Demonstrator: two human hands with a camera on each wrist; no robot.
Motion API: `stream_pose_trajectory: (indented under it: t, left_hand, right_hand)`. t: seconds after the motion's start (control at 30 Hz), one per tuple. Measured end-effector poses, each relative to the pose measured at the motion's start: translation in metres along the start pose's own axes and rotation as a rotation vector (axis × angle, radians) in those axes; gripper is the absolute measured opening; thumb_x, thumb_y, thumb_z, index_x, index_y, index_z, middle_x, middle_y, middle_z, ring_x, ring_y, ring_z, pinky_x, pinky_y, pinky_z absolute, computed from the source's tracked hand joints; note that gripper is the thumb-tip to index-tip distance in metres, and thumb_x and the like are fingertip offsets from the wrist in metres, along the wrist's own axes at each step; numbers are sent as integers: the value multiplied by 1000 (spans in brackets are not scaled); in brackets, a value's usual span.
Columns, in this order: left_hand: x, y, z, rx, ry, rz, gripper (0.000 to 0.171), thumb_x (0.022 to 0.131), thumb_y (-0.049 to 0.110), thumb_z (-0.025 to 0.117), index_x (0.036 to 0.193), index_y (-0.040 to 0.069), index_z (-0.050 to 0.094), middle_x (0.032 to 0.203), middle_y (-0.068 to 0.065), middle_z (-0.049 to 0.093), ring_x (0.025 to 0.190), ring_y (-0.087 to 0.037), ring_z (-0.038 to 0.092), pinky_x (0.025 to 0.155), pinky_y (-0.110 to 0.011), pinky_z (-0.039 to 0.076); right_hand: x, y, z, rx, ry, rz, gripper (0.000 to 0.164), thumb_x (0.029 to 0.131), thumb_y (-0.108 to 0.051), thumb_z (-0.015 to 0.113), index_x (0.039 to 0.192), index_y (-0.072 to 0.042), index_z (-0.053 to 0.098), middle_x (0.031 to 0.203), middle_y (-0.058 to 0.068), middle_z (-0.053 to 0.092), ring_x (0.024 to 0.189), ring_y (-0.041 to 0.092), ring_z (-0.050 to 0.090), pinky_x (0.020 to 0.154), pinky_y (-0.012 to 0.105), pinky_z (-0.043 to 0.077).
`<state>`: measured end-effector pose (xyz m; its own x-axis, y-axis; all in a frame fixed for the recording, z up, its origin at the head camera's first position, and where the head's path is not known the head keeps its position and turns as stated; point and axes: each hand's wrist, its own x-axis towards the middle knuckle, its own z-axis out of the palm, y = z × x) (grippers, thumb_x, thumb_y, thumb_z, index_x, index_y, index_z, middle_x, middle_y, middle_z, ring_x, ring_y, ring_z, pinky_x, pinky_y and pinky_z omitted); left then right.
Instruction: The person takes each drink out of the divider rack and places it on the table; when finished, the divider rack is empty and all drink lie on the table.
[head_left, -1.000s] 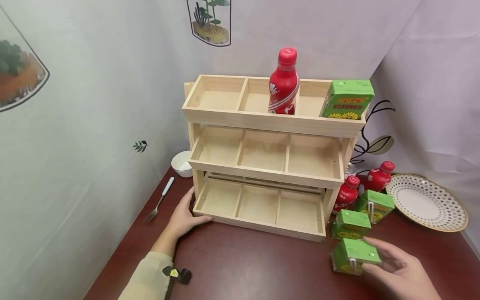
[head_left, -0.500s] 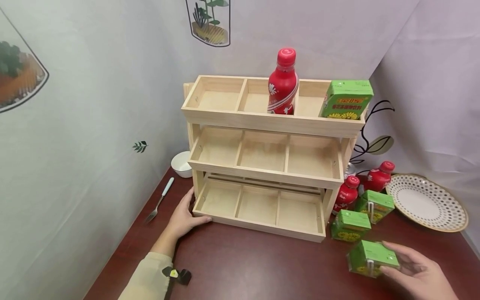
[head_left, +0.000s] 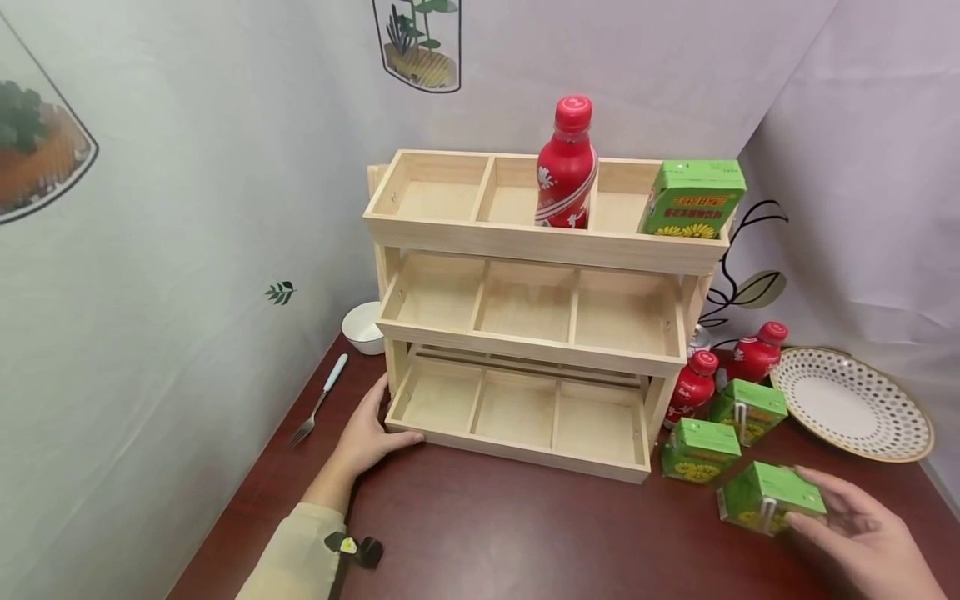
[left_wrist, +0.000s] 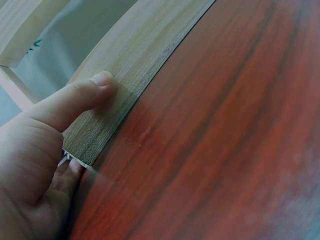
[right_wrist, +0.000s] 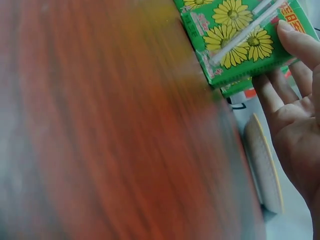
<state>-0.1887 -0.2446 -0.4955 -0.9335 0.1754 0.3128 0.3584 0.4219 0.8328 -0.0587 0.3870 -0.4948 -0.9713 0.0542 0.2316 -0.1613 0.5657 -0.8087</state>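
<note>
- Showing pale, fine grain, the three-tier wooden rack (head_left: pixel 525 345) is standing on a reddish, dark-streaked tabletop (head_left: pixel 510 533), each tier holding three boxy compartments.
- The left hand (head_left: pixel 367 429) is gripping the bottom tray's corner, its thumb lying on the front board, its fingers wrapping the side.
- The right hand (head_left: pixel 862 521) is pinching a green drink carton (head_left: pixel 772 500), thumb and fingers parting only by its thickness.
- That brick-shaped carton is displaying yellow daisy-like flowers and a slanting white straw (right_wrist: pixel 245 32).
- It is staying right of the rack, near another green carton (head_left: pixel 701 450); tabletop is stretching leftward from it along the rack's front edge.
</note>
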Motion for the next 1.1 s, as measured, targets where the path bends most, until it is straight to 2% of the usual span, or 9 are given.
stream_pose_trajectory:
  t: [0.17, 0.27, 0.4, 0.5, 0.63, 0.73, 0.87, 1.0, 1.1]
  left_hand:
    - [1, 0, 1, -4, -1, -2, 115, 61, 18, 94, 153, 11, 26, 142, -16, 44, 122, -35, 50, 93, -50, 43]
    - [1, 0, 0, -5, -7, 1, 115, 62, 18, 94, 153, 11, 25, 142, -16, 43, 123, -35, 49, 94, -49, 43]
    - [0, 1, 0, -8, -3, -4, 114, 61, 18, 94, 153, 11, 26, 141, -16, 44, 122, -35, 50, 94, -45, 44]
    - [0, 1, -1, -6, -1, -7, 114, 61, 17, 94, 153, 11, 26, 141, -16, 44, 121, -35, 51, 94, -42, 45]
    - [0, 0, -1, 0, -5, 2, 115, 61, 17, 94, 153, 10, 25, 141, -17, 44, 121, -36, 51, 93, -37, 45]
    - [0, -1, -1, -1, -6, 7, 115, 61, 17, 94, 153, 10, 25, 141, -17, 44, 121, -35, 51, 93, -34, 45]
    - [0, -2, -1, -11, -7, 3, 114, 61, 16, 94, 153, 10, 25, 140, -16, 45, 120, -36, 51, 93, -42, 46]
    - [0, -1, 0, -11, -6, 3, 115, 61, 17, 94, 153, 10, 25, 140, -17, 44, 120, -36, 51, 92, -51, 44]
    - [0, -1, 0, -9, -5, 7, 115, 61, 18, 94, 153, 10, 25, 141, -17, 44, 120, -36, 50, 92, -51, 43]
  right_hand:
    - [3, 3, 0, -10, 26, 14, 64, 86, 5, 69, 144, -3, 43, 125, -26, 51, 91, -5, 63, 66, 19, 52]
    - [7, 7, 1, 95, 28, -18, 64, 85, 10, 67, 143, -1, 42, 127, -22, 54, 89, -1, 66, 68, 17, 52]
    - [13, 13, 3, 213, 17, -60, 67, 83, 17, 64, 144, 2, 39, 132, -15, 56, 95, -1, 64, 71, 15, 51]
    - [17, 15, 5, 108, 34, -44, 70, 86, 11, 65, 148, -5, 38, 139, -19, 47, 102, -9, 58, 72, 11, 47]
    - [19, 16, 6, -42, 50, 18, 71, 90, -3, 67, 151, -17, 35, 144, -22, 36, 101, -15, 52, 71, 8, 44]
    - [21, 18, 8, -38, 59, 49, 73, 91, -6, 67, 153, -21, 32, 147, -18, 34, 91, -11, 55, 67, 11, 46]
    - [23, 23, 11, 154, 80, 48, 76, 89, 4, 65, 153, -19, 31, 151, -11, 33, 81, -4, 57, 64, 13, 47]
    - [24, 25, 12, 389, 78, 20, 77, 87, 12, 62, 153, -15, 31, 148, -9, 40, 82, -2, 59, 65, 13, 48]
    - [26, 24, 11, 467, 73, 10, 77, 87, 14, 61, 152, -12, 30, 145, -11, 43, 83, -2, 60, 65, 13, 48]
